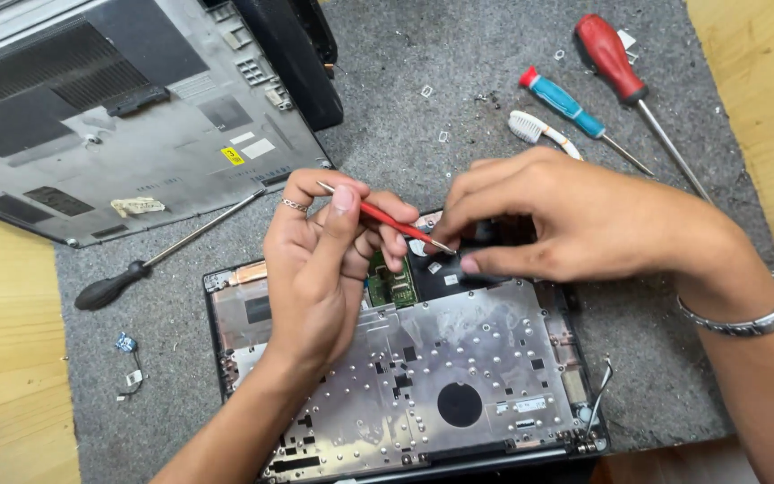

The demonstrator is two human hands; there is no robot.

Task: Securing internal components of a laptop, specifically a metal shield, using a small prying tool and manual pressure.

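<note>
The left hand [315, 269] pinches a pair of red-handled tweezers [385, 216] between thumb and forefinger, fingers closed narrow on the handle; the metal tips slant down to the right and meet the fingertips of the right hand [566, 224]. That right hand lies palm down, its thumb and forefinger pressed close together on a dark part at the far edge of the opened laptop chassis [405, 367] — what exactly they grip is hidden under the fingers. Just below the tweezers a small green circuit board [391, 285] shows between the two hands, and the chassis's silvery metal plate spreads toward the near edge of the grey felt mat [665, 358]. A ring sits on a left finger and a metal bracelet [745, 318] circles the right wrist. Farther out on the mat, a black-handled screwdriver [150, 262] lies to the left of the chassis, the removed grey bottom cover [127, 116] fills the far left corner, and near the far right edge lie a red-handled screwdriver [624, 76], a teal-handled one [571, 109] and a small white brush [539, 132]. The mat rests on a wooden tabletop [2, 358].
</note>
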